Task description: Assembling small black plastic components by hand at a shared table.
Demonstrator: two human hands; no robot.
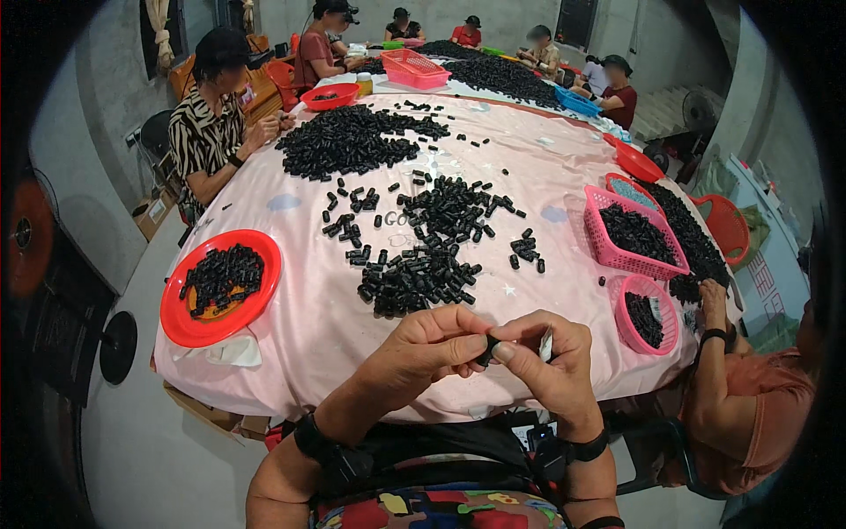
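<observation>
Room: grey walls (511,18), co-workers seated round the edge; 12 o'clock = straight ahead of the wearer.
Worktop (304,353): pale pink printed cloth, black pieces spread over it.
Held piece (486,351): small, black, between both hands at the worktop's 6 o'clock side, partly covered.
Long axis: leans roughly 1 to 7 o'clock; which end is which, can't tell.
Left hand (414,348): thumb and index finger pinch the piece from 9 o'clock.
Right hand (560,368): thumb and finger grip it from 3 o'clock; pale sliver (546,344) by the fingers, kind unclear.
Grip reason: two-sided pinch probably steadies so small a part, close in for a good view.
Near heap (414,286): 11 o'clock of the hands, likely put there for easy reach; loose pieces point every way.
Red plate (269,295): between 9 and 10 o'clock, black pieces inside; rim presumably keeps them apart.
Pink basket (639,259): 2 o'clock, filled with black pieces.
Round basket (624,322): between 2 and 3 o'clock, also filled, near a co-worker's hand (712,298).
</observation>
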